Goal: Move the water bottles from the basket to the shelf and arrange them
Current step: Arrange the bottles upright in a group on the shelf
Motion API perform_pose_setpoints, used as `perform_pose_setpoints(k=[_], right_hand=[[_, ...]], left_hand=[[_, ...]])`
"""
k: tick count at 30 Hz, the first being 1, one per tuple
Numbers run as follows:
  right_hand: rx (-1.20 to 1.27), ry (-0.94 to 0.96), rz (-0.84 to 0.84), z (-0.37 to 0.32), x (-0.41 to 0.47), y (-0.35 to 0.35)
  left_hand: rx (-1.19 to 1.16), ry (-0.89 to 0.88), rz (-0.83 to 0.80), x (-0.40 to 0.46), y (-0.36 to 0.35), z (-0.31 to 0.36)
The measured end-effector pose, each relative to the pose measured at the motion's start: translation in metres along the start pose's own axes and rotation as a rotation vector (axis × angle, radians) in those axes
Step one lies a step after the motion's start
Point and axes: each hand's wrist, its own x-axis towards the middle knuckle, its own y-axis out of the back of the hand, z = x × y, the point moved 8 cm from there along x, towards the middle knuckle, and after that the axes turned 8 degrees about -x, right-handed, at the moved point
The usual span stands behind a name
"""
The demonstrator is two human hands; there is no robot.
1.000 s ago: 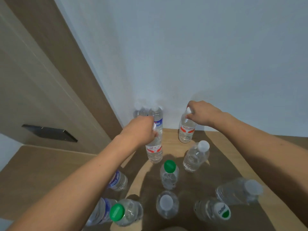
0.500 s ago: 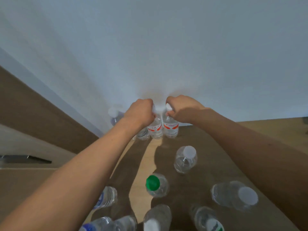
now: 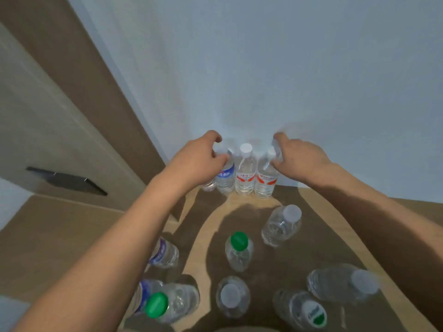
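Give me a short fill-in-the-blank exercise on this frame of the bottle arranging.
1. The back row stands against the ____.
2. The middle bottle in the scattered group has a ____ cap.
3. The left hand is at the bottle with the ____ label.
4. The bottle at the right hand has a ____ label.

Answers: wall; green; blue; red

Soft, even indoor light falls from above and behind, so the arms cast broad dark shadows across the shelf (image 3: 251, 202). Motion blur smears the hands and nearer bottles. Wide-angle distortion bends the edges.
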Motion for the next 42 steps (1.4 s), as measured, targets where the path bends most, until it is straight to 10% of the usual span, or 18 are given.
perform_pose_setpoints(k=[5,20,29,42], right_hand=[[0.148,0.137,0.256,-0.065,-0.041,0.058],[0.004,0.863,-0.653,-0.299,-0.171,-0.023],[0.070,0.725,-0.312,-0.320,-0.109,0.007],[-0.075,0.616,-0.288,-0.297,-0.071,0.005]], left_hand=[[-0.603,0.115,0.154,-0.118,0.070,-0.051],[-0.260,0.411,0.440,-0.252,0.061,-0.177],[-0.157,0.391,0.179,-0.265,0.019,-0.198],[0.064,0.338,0.118,-0.239,0.029,-0.190]])
